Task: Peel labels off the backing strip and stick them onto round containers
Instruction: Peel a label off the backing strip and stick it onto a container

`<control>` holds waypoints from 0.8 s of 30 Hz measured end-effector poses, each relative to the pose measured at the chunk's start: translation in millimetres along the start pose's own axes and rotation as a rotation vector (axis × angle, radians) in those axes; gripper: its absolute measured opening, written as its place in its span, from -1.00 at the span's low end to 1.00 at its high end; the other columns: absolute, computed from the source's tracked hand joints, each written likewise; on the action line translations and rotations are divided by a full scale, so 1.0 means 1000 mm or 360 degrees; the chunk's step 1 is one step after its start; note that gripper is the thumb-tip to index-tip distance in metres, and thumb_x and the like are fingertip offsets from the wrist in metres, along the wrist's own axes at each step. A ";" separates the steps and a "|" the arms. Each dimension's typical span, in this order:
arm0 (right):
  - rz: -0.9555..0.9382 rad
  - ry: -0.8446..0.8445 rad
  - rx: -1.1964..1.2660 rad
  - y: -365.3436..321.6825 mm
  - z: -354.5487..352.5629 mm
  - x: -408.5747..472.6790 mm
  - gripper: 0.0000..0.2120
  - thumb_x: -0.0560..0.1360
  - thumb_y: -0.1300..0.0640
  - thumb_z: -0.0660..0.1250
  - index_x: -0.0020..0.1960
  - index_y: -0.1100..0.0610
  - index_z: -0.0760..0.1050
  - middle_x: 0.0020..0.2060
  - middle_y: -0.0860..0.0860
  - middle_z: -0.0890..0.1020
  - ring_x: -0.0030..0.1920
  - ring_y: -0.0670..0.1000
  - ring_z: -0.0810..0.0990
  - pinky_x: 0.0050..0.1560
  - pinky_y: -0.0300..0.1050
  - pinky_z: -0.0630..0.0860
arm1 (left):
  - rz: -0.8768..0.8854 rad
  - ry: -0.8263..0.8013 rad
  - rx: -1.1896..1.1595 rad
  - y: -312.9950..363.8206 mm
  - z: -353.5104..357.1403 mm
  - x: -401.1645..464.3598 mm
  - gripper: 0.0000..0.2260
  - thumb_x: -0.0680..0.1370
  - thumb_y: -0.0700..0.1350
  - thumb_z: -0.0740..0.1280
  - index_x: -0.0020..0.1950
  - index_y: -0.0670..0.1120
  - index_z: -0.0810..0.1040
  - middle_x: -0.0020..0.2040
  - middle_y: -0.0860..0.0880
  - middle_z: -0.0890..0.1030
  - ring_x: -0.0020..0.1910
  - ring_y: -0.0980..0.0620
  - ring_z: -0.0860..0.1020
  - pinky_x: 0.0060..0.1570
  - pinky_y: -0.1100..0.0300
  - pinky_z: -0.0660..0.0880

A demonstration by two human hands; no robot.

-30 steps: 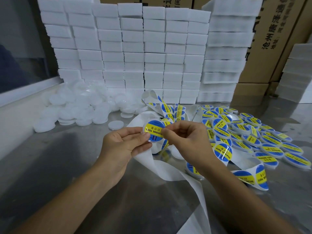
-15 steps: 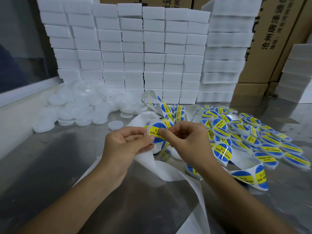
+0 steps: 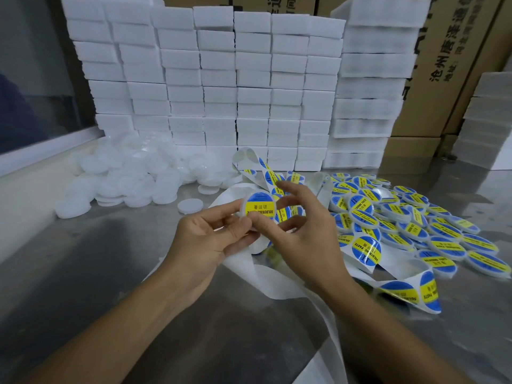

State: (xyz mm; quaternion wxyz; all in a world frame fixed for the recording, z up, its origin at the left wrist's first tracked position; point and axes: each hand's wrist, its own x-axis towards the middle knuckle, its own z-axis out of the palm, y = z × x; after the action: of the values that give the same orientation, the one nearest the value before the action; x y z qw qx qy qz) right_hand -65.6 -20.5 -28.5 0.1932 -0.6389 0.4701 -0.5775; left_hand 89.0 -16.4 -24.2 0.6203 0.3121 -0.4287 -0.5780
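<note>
Head view: left hand point(image 3: 205, 245) grips a container point(image 3: 257, 207), label point(image 3: 260, 205) already on; right hand point(image 3: 302, 231) is spread, thumb pressing the label edge. Labelled pile point(image 3: 415, 225) sits right on the worktop point(image 3: 110, 273), blank pile point(image 3: 133, 176) left. Strip point(image 3: 401, 292) still carries labels. Roughly mid-batch, plenty left.

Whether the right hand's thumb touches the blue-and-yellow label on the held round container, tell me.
Touching. The head view shows the right hand's thumb tip pressed on the blue-and-yellow label.
</note>
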 end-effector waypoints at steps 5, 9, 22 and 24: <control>-0.0001 0.0026 0.0132 -0.003 -0.003 0.001 -0.69 0.32 -0.22 0.51 -0.07 -0.05 0.61 -0.36 -0.09 0.63 -0.43 0.04 0.62 -0.34 -0.02 0.56 | 0.0060 -0.0201 0.0213 0.001 0.003 -0.005 -0.71 0.31 -0.21 0.44 0.02 -0.15 0.71 0.02 -0.28 0.67 -0.01 -0.16 0.68 -0.06 0.16 0.62; 0.0012 0.0057 0.0290 -0.002 -0.007 0.006 -0.74 0.50 0.01 0.43 -0.25 0.18 0.63 -0.57 0.02 0.57 -0.61 -0.03 0.51 -0.47 -0.28 0.39 | 0.0029 -0.0198 0.0268 0.001 0.001 -0.005 -0.62 0.33 -0.22 0.41 0.14 -0.25 0.62 -0.01 -0.19 0.71 -0.02 -0.13 0.69 -0.11 0.19 0.62; 0.0268 -0.0394 0.0703 -0.003 -0.005 0.006 -0.51 0.40 0.23 0.51 0.30 0.04 0.53 -0.21 0.05 0.70 -0.36 0.02 0.66 -0.22 -0.19 0.57 | -0.0030 -0.0141 -0.0094 0.002 0.000 -0.002 -0.75 0.29 -0.22 0.43 -0.06 -0.14 0.73 -0.09 -0.19 0.71 -0.18 -0.11 0.69 -0.10 0.20 0.62; 0.0319 -0.0468 0.0824 -0.002 -0.007 0.008 -0.54 0.46 0.33 0.44 0.31 0.05 0.52 -0.24 0.09 0.71 -0.31 0.04 0.69 -0.22 -0.20 0.58 | -0.0073 -0.0107 -0.0123 0.004 -0.003 0.000 -0.74 0.33 -0.21 0.40 -0.01 -0.17 0.72 -0.01 -0.22 0.70 -0.13 -0.08 0.69 -0.09 0.20 0.62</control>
State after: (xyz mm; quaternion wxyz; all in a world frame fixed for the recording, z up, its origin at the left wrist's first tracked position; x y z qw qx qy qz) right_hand -71.8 -24.4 -20.9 0.4713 -0.5956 0.3351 -0.5576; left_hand 93.6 -16.5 -22.4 0.6036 0.2781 -0.4194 -0.6184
